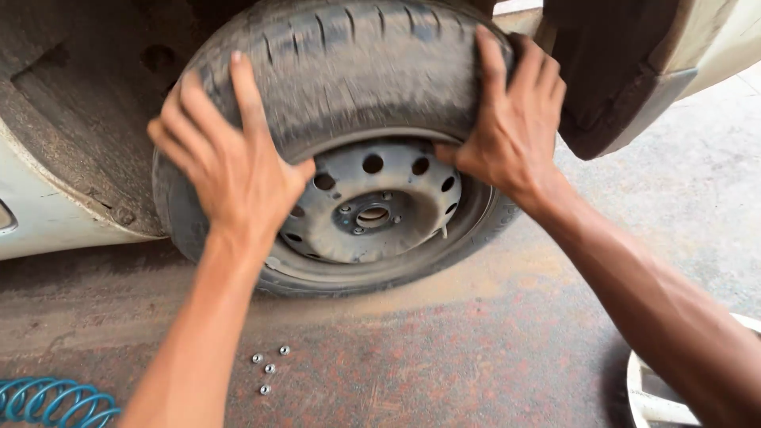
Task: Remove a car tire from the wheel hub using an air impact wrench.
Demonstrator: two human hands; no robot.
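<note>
Two bare hands grip one dusty wheel [349, 158] in the single head view, at the upper centre of the frame, where it sits inside the wheel arch [79, 103] of a pale car body [47, 226]. The left hand [226, 162] lies flat on the tyre's left shoulder with fingers spread wide over the tread. The right hand [511, 119] holds the upper right of the tyre, fingers spread over the tread and thumb hooked on the edge of the grey steel rim [372, 202]. The hub holes around the rim's centre bore [372, 215] appear vacant. Four loose wheel nuts [269, 369] lie in a small cluster on the stained concrete floor [476, 357], lower centre-left, well apart from the wheel. Judged from this, the nuts are off, and the wheel is neither fastened nor clear of the arch. A coiled blue air hose [51, 404] occupies the lower left corner; a white rounded object [658, 396], partly hidden, sits at the lower right.
</note>
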